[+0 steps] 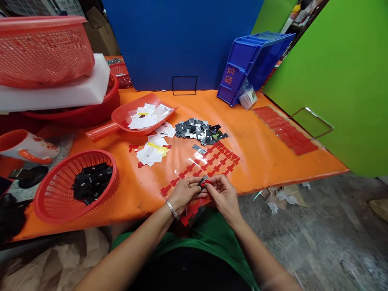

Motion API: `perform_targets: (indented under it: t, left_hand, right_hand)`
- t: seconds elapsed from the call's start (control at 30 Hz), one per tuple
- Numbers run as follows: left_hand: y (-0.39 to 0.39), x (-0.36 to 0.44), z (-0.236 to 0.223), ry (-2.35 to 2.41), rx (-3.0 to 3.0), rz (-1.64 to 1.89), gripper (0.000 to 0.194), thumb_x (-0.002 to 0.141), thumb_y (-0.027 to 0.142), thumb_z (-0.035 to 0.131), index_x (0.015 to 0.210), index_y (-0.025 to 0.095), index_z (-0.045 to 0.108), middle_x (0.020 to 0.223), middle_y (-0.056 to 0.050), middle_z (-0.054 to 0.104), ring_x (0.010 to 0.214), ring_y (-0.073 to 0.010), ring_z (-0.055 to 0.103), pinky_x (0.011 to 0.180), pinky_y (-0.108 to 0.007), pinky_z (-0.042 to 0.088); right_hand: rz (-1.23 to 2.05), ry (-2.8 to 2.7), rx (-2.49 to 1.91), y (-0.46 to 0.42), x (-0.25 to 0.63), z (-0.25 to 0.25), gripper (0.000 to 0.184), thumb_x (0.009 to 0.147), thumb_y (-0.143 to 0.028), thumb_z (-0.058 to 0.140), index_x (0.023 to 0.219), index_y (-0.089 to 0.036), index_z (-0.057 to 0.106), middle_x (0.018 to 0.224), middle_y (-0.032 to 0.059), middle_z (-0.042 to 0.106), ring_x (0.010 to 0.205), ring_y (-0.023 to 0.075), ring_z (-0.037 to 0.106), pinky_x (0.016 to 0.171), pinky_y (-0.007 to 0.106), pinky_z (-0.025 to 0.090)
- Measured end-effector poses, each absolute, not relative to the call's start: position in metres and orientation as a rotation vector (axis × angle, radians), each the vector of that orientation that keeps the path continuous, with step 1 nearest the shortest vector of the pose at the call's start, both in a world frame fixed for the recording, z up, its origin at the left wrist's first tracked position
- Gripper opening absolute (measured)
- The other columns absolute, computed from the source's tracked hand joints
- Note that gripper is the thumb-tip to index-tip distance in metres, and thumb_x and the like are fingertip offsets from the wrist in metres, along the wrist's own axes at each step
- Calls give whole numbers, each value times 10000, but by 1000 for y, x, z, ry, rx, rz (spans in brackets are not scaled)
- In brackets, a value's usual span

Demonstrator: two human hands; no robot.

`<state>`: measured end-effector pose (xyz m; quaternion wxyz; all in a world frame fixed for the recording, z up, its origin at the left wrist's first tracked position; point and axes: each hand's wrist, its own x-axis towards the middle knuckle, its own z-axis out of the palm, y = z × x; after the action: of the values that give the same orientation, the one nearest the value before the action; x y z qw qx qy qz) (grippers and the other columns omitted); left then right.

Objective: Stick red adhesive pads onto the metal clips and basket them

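Observation:
My left hand point(184, 195) pinches a small flat black-and-silver metal plate point(202, 182) near the table's front edge. Close beside it, my right hand point(223, 197) is closed with thumb and finger at a red sticker point(207, 182) against the plate; the fingers partly hide both. Under and beyond the hands lies a clear sheet with rows of red T-shaped stickers point(200, 163), its near end hanging over the edge. A single metal plate point(199, 149) rests by the sheet, and behind it is a pile of similar plates point(197, 130).
A red basket point(45, 198) of black plates stands at left. A red scoop point(103, 131) holds white paper slips, with more slips point(148, 155) beside it. Blue bins point(232, 76) lean at the back right. A red sheet point(287, 131) lies on the orange table point(257, 161).

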<state>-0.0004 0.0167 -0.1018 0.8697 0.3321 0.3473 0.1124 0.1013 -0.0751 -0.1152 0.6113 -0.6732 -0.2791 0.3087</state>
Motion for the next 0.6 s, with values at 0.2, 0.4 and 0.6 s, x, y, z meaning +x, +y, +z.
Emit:
perform_targets:
  t: [0.2, 0.4, 0.6]
  left_hand:
    - [18, -1, -103, 722, 702, 225, 259, 703, -12, 590, 926, 97, 664, 832, -83, 721, 669, -131, 693, 717, -219, 554]
    - [19, -2, -103, 711, 707, 220, 259, 696, 10, 626, 937, 95, 672, 833, -85, 719, 686, -137, 694, 743, -232, 553]
    - [19, -2, -104, 716, 704, 219, 254, 701, 9, 624, 932, 102, 673, 834, -79, 720, 690, -138, 696, 751, -244, 556]
  right_hand:
    - [709, -646, -1570, -74, 101, -115, 259, 716, -413, 686, 781, -210, 540, 685, -14, 552, 562, 127, 530, 526, 269, 506]
    - [731, -622, -1550, -73, 100, -113, 258, 716, -416, 689, 779, -214, 540, 701, -10, 573, 559, 127, 544, 531, 277, 528]
    - [780, -589, -1524, -72, 100, -115, 276, 704, -422, 702, 785, -223, 530, 687, -21, 574, 555, 144, 583, 545, 309, 557]
